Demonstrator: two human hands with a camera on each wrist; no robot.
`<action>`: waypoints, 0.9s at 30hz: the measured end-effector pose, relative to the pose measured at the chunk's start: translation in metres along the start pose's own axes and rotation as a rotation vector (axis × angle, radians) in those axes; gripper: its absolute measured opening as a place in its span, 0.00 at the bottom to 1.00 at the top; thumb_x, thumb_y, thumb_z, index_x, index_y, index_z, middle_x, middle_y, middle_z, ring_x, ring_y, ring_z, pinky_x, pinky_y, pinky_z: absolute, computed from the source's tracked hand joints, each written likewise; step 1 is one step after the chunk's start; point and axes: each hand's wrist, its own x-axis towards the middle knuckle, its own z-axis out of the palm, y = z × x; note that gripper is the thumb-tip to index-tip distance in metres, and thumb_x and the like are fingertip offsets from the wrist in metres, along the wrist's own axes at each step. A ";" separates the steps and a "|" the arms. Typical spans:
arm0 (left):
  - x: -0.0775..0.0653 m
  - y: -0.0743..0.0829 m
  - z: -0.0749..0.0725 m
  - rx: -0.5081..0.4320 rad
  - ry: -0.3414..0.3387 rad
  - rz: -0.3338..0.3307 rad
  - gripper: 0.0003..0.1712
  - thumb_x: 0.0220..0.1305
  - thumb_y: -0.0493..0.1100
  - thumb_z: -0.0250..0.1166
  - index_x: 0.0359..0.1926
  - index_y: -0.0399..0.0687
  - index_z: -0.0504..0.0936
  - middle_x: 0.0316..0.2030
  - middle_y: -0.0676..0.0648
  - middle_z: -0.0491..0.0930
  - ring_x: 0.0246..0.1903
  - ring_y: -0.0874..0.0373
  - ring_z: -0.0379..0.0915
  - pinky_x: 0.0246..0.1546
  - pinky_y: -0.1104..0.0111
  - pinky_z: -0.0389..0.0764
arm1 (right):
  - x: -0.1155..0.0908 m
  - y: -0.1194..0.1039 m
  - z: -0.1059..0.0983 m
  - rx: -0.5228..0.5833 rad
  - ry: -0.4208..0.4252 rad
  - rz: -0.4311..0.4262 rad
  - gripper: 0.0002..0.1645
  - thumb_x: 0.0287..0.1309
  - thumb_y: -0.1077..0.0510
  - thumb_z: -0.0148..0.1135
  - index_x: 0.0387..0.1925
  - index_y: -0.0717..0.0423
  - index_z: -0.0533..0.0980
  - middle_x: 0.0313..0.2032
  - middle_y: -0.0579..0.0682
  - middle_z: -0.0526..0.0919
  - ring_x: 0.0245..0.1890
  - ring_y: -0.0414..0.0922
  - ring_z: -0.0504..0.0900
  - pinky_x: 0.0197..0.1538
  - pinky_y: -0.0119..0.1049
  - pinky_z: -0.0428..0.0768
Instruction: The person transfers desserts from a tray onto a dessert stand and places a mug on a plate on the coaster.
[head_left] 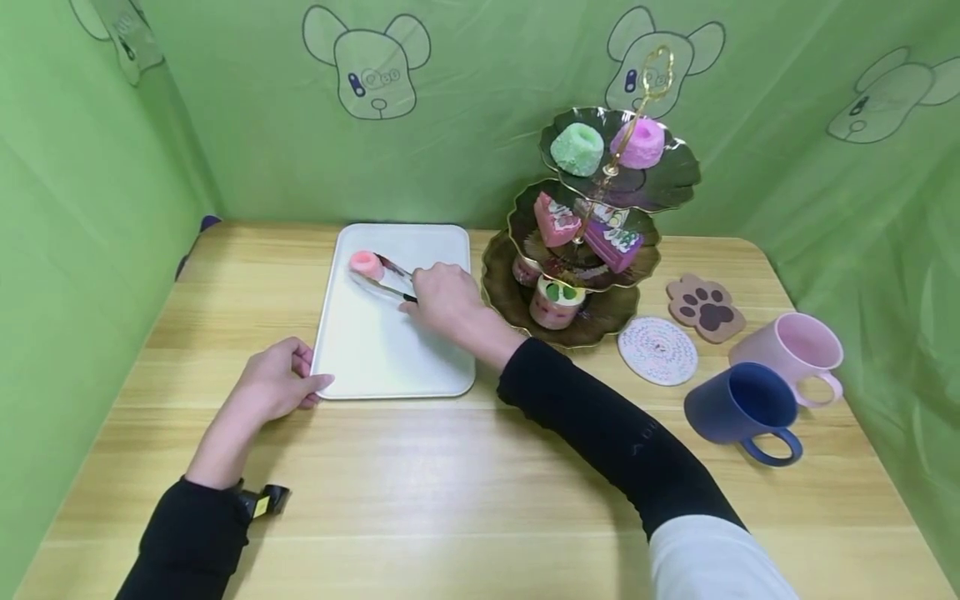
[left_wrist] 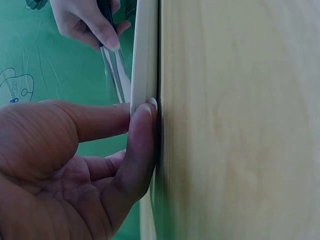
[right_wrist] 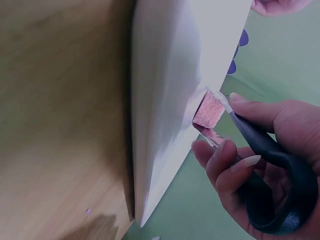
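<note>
A white rectangular tray (head_left: 390, 358) lies on the wooden table. My left hand (head_left: 281, 379) pinches its near left corner between thumb and fingers; the left wrist view shows the thumb and a fingertip on the tray's rim (left_wrist: 141, 60). In my right hand (head_left: 448, 298) I grip metal tongs (head_left: 384, 289) with black handles (right_wrist: 255, 137), reaching over the tray from the right. The tong tips lie on either side of a small pink round cake (head_left: 366, 264) near the tray's far left. In the right wrist view, that cake (right_wrist: 209, 111) sits between the tips at the tray surface.
Right of the tray stands a three-tier stand (head_left: 498, 279) holding green and pink cakes, cake slices and dessert cups. Further right are a round coaster (head_left: 657, 351), a paw-print coaster (head_left: 705, 308), a blue mug (head_left: 712, 408) and a pink mug (head_left: 761, 346). Green curtains (head_left: 495, 100) surround the table.
</note>
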 end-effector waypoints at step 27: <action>-0.002 0.001 0.000 0.010 0.001 0.006 0.20 0.72 0.35 0.69 0.53 0.28 0.69 0.43 0.35 0.76 0.29 0.58 0.85 0.31 0.66 0.92 | -0.170 0.066 -0.115 0.099 0.280 -0.218 0.22 0.68 0.40 0.71 0.47 0.54 0.82 0.18 0.43 0.71 0.17 0.43 0.69 0.16 0.38 0.66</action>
